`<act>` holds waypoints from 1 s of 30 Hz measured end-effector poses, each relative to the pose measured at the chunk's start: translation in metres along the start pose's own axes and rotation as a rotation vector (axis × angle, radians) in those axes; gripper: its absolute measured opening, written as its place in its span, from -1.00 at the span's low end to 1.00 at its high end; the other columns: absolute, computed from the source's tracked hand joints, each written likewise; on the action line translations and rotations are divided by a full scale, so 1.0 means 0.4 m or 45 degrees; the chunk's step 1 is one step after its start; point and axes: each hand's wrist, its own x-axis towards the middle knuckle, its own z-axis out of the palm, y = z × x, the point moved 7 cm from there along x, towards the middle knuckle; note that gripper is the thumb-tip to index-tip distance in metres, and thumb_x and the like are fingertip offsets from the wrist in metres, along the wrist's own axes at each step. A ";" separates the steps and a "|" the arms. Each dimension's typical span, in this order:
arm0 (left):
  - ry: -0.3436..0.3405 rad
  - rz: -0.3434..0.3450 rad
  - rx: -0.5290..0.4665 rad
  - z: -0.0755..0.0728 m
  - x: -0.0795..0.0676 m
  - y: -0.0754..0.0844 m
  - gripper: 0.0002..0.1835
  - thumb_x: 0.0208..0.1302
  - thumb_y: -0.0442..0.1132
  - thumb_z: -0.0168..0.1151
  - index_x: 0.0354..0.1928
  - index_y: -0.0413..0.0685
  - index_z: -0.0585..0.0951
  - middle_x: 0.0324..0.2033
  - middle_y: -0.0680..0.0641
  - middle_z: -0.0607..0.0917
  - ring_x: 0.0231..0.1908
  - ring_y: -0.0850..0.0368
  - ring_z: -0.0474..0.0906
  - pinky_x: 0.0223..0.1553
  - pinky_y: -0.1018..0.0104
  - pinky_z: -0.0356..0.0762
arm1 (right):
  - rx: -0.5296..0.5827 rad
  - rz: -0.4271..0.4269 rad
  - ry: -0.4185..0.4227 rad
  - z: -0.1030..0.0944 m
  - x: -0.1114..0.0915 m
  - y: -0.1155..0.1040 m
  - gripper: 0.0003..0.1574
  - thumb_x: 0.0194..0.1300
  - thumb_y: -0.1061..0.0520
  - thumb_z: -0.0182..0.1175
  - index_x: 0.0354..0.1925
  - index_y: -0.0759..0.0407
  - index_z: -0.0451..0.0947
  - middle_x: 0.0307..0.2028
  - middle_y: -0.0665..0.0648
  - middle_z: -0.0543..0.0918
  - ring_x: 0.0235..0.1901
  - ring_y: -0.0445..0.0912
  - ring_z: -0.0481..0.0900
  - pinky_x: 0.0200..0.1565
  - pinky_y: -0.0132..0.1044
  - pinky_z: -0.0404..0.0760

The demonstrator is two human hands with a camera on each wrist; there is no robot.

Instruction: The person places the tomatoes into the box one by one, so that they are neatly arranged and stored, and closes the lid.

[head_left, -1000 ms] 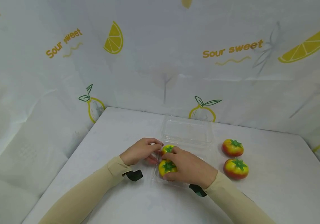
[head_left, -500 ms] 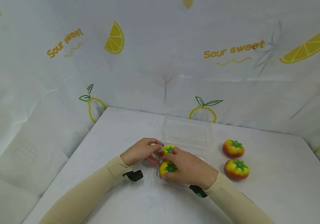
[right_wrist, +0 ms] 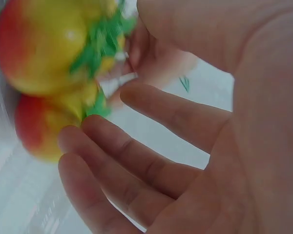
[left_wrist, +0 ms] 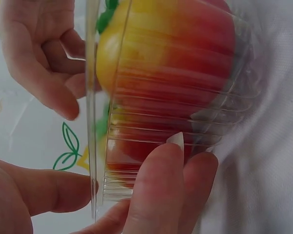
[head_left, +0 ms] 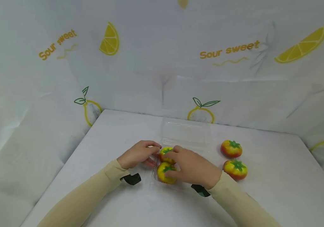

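Two red-and-yellow toy tomatoes with green star-shaped leaves, a near one [head_left: 164, 178] and a far one [head_left: 163, 152], sit along the left side of a clear plastic clamshell box [left_wrist: 171, 105]. My left hand [head_left: 139, 154] pinches the box's rim, finger at the lip and others against the ribbed outer wall. Over the two tomatoes is my right hand [head_left: 194, 167], its fingers spread and relaxed with nothing gripped. In the right wrist view the fingers [right_wrist: 132, 165] stand slightly apart from the fruit. Part of the box is hidden beneath the right hand.
Two more toy tomatoes, one farther back [head_left: 231, 148] and one nearer [head_left: 235, 170], lie on the white table [head_left: 127, 203] right of the box. The transparent lid [head_left: 184, 132] lies folded back behind the box. A lemon-printed cloth [head_left: 156, 47] hangs at the back.
The right hand's fingers have spread and come off the near tomato, which stays in the box. The left hand keeps its place at the rim. The head view has shifted slightly.
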 end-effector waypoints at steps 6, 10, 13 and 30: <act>0.033 -0.011 0.012 -0.002 -0.010 0.002 -0.61 0.61 -0.07 0.17 0.26 -0.12 0.68 0.08 -0.22 0.78 -0.28 0.01 0.84 -0.19 0.11 0.89 | 0.022 0.105 0.081 -0.059 -0.040 0.063 -0.36 0.37 -0.21 0.49 0.31 -0.06 0.67 -0.01 0.01 0.66 -0.13 -0.14 0.64 -0.07 -0.23 0.77; 0.047 -0.019 0.016 -0.005 -0.017 -0.001 -0.61 0.62 -0.07 0.16 0.27 -0.13 0.68 0.09 -0.21 0.78 -0.30 0.02 0.84 -0.20 0.12 0.89 | 0.036 0.120 0.158 -0.098 -0.079 0.122 -0.34 0.39 -0.24 0.46 0.34 -0.06 0.63 0.03 0.00 0.66 0.06 -0.05 0.67 0.01 -0.13 0.80; 0.036 -0.018 0.012 -0.001 -0.014 -0.002 -0.61 0.62 -0.08 0.15 0.28 -0.12 0.68 0.09 -0.22 0.78 -0.30 0.02 0.84 -0.19 0.12 0.89 | 0.050 0.127 0.236 -0.128 -0.120 0.169 -0.35 0.43 -0.22 0.44 0.35 -0.04 0.62 0.03 -0.01 0.67 0.08 -0.02 0.67 0.02 -0.10 0.77; 0.038 -0.044 0.041 -0.003 -0.003 -0.009 -0.59 0.62 -0.06 0.15 0.30 -0.11 0.67 0.09 -0.20 0.78 -0.30 0.01 0.85 -0.19 0.15 0.89 | 0.055 0.381 0.325 -0.152 -0.303 0.387 -0.15 0.32 -0.37 0.48 0.36 0.07 0.62 0.10 0.13 0.71 0.11 0.11 0.67 0.12 0.16 0.75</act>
